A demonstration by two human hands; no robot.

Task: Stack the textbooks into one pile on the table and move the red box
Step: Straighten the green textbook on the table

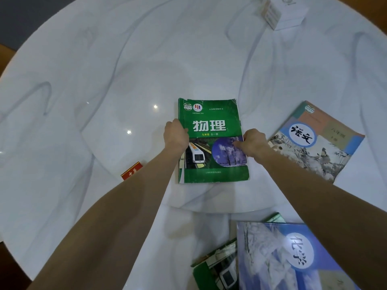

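Note:
A green textbook [211, 122] with a train picture lies flat at the middle of the white marble table [104, 70]. My left hand [175, 135] grips its left edge and my right hand [252, 143] presses on its right edge. A small red box [131, 171] lies left of the book, partly hidden behind my left forearm. To the right rests a pale blue and beige textbook [318, 143]. Near the bottom right a blue textbook [280, 258] lies on top of another green textbook [217, 266].
A white box [287, 11] stands at the far right of the table. The round table's edge curves along the left and near side, with dark floor beyond it. My forearms cross the near half of the table.

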